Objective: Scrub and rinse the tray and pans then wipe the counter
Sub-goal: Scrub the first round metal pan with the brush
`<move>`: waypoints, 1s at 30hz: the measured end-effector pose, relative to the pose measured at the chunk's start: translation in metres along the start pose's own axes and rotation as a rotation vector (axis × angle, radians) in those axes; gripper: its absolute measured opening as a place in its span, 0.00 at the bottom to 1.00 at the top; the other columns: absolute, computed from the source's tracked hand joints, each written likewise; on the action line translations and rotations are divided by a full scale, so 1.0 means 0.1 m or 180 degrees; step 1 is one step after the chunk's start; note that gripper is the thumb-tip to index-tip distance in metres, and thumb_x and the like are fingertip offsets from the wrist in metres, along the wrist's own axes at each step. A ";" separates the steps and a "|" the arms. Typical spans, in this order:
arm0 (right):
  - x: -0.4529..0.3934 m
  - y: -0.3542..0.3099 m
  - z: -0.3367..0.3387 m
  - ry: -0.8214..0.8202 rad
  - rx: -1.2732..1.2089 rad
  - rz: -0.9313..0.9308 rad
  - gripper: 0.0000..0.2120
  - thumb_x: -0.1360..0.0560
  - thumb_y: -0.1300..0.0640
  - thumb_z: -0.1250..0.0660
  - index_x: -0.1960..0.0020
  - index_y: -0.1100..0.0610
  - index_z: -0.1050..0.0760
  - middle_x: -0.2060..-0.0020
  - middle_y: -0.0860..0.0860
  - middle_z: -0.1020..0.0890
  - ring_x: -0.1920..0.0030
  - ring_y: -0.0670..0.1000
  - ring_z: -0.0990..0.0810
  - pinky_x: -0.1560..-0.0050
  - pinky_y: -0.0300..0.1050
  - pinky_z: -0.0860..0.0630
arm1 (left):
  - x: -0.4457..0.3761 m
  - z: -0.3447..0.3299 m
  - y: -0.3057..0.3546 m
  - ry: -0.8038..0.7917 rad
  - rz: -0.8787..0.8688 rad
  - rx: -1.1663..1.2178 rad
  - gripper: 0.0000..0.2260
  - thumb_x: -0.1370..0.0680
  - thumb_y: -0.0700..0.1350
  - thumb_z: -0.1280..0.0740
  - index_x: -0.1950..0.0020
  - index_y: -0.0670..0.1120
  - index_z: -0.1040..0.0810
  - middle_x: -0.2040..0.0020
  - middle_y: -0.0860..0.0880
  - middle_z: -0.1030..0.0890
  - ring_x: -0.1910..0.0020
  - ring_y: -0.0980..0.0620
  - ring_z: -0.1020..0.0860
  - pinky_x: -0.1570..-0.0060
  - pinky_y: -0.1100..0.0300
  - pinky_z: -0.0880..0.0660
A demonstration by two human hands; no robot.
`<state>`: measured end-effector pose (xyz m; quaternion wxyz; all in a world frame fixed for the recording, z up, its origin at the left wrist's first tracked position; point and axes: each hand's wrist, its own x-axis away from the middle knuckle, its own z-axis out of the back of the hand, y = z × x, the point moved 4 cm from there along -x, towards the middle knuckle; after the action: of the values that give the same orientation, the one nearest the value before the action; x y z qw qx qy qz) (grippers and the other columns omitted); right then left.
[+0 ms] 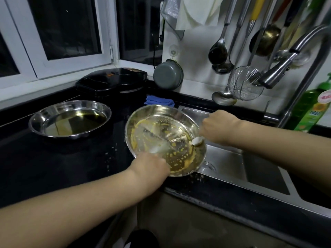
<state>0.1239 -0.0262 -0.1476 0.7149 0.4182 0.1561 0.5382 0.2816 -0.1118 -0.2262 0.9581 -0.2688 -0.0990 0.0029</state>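
A: Where is the dirty pan [165, 140] at this point?

B: Lifted off the black counter [53, 167], tilted over the left edge of the steel sink [232, 163]. Yellow residue is smeared and spotted across its inside. The left hand [152, 165] grips the near rim with its fingers curled round it. The right hand [213, 127] holds the right rim, with the thumb [198, 141] pressed just inside the edge.

A: So both hands are clamped on it. What makes the step go well?

B: I would carry it fully over the basin before tipping further, or the drips will land on the counter, which is already speckled near the sink. Then bring it under the faucet [279, 72], which hangs at the far right. One hand will have to let go to scrub, so the other needs a firm hold; a wet steel rim probably slips.

A: And the other pan [69, 120]?

B: It sits flat on the counter to the left, well apart, holding dark oily liquid. A folded blue cloth [159, 102] lies beyond the tilted pan, handy for wiping later.
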 end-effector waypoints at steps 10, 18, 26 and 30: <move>0.09 0.17 0.06 0.0008 0.0100 -0.0564 0.13 0.18 0.60 0.43 0.43 0.54 0.20 0.46 0.52 0.18 0.45 0.57 0.18 0.57 0.47 0.27 | -0.01 0.15 0.11 -0.0039 -0.0114 -0.0704 0.23 0.17 0.33 0.44 0.20 0.38 0.38 0.21 0.31 0.42 0.31 0.31 0.28 0.44 0.29 0.25; 0.33 -0.22 0.10 -0.1159 -0.1233 0.0162 0.13 0.23 0.65 0.39 0.42 0.59 0.19 0.52 0.54 0.20 0.53 0.56 0.21 0.60 0.40 0.26 | -0.03 0.04 0.18 -0.0067 -0.0036 -0.0747 0.22 0.17 0.34 0.41 0.22 0.37 0.33 0.26 0.32 0.31 0.30 0.33 0.30 0.50 0.30 0.22; 0.38 -0.03 0.17 -0.0843 -0.0912 -0.0434 0.10 0.19 0.55 0.39 0.42 0.56 0.22 0.46 0.54 0.19 0.50 0.57 0.19 0.56 0.46 0.25 | -0.04 0.05 0.19 -0.0068 -0.0104 -0.0723 0.22 0.16 0.35 0.42 0.22 0.37 0.34 0.25 0.34 0.31 0.26 0.32 0.33 0.48 0.29 0.22; 0.48 -0.35 0.22 -0.1032 -0.1610 0.0249 0.10 0.23 0.67 0.40 0.48 0.59 0.22 0.63 0.48 0.26 0.57 0.54 0.24 0.62 0.37 0.29 | -0.04 0.00 0.21 -0.0080 -0.0069 -0.0559 0.22 0.16 0.34 0.42 0.22 0.37 0.35 0.24 0.33 0.33 0.25 0.34 0.33 0.48 0.33 0.21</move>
<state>0.1790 0.0048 -0.1503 0.7907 0.3130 -0.1153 0.5133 0.2787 -0.0943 -0.2374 0.9295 -0.3505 -0.1139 -0.0128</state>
